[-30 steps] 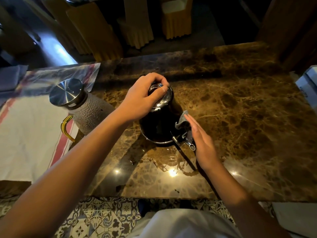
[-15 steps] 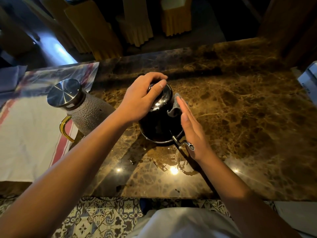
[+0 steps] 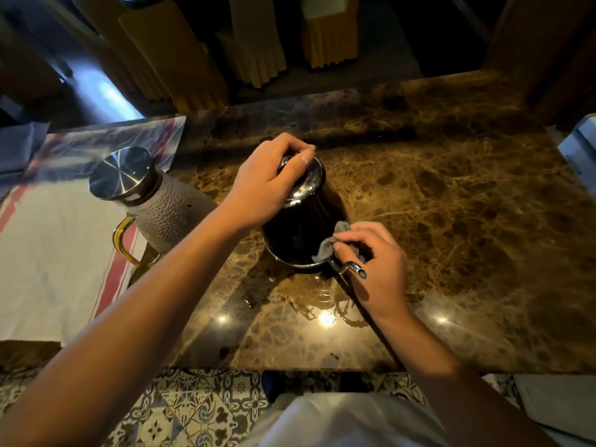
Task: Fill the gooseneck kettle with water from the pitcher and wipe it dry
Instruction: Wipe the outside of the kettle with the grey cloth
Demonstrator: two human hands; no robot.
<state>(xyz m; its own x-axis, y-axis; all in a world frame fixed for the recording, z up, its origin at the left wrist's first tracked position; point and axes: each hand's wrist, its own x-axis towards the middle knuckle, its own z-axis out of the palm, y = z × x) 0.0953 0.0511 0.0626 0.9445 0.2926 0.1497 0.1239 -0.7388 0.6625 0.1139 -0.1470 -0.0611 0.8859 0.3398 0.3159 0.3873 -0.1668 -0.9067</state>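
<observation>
Near the middle of the marble counter (image 3: 467,221) stands the black kettle (image 3: 293,233), the left hand (image 3: 264,185) curled over its lid, the right hand (image 3: 377,259) pinching a grey cloth (image 3: 325,250) against its side by the spout, the pitcher (image 3: 154,201) at the left edge, bare stone to the right.

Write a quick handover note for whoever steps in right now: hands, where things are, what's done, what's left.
Left hand: grips the lid on top of the gooseneck kettle, steadying it.
Right hand: fingers hold a grey cloth against the kettle's lower side, by the spout.
Pitcher: lidded, standing to the left at the edge of the striped towel.
Done: pitcher set down and kettle lidded, so filling appears finished.
Left: finish wiping; water is pooled on the marble counter in front of the kettle.
</observation>
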